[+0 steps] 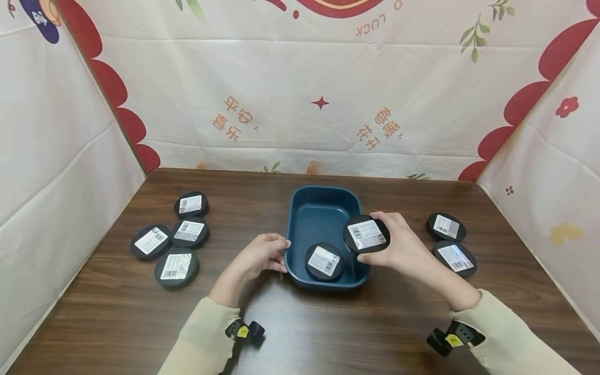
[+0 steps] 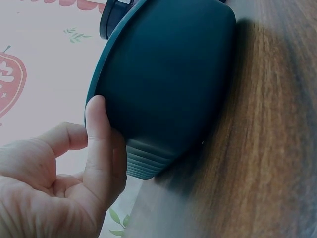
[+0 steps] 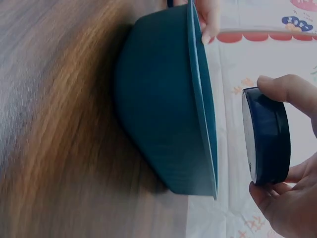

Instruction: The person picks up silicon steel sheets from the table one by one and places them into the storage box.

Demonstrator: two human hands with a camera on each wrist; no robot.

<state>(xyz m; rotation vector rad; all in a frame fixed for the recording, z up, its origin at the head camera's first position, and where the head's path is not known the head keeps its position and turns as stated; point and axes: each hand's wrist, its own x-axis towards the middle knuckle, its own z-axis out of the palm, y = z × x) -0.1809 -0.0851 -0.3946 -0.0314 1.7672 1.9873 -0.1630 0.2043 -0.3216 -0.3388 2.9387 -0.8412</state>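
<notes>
A dark blue rectangular plastic bin (image 1: 309, 216) stands on the table, with one round black container (image 1: 324, 261) lying inside, its white barcode label facing up. My left hand (image 1: 263, 254) pinches the bin's left rim; the left wrist view shows its fingers (image 2: 97, 119) against the outer wall. Over the bin's right edge, my right hand (image 1: 397, 245) holds another round black container (image 1: 367, 234) by its sides. In the right wrist view this container (image 3: 270, 136) is raised clear of the bin's rim, between thumb and fingers.
Several round black labelled containers (image 1: 189, 232) lie grouped at the left of the brown wooden table (image 1: 300, 333). Two more (image 1: 446, 227) lie touching at the right, beyond my right forearm. White printed cloth (image 1: 300, 125) hangs at the back and both sides.
</notes>
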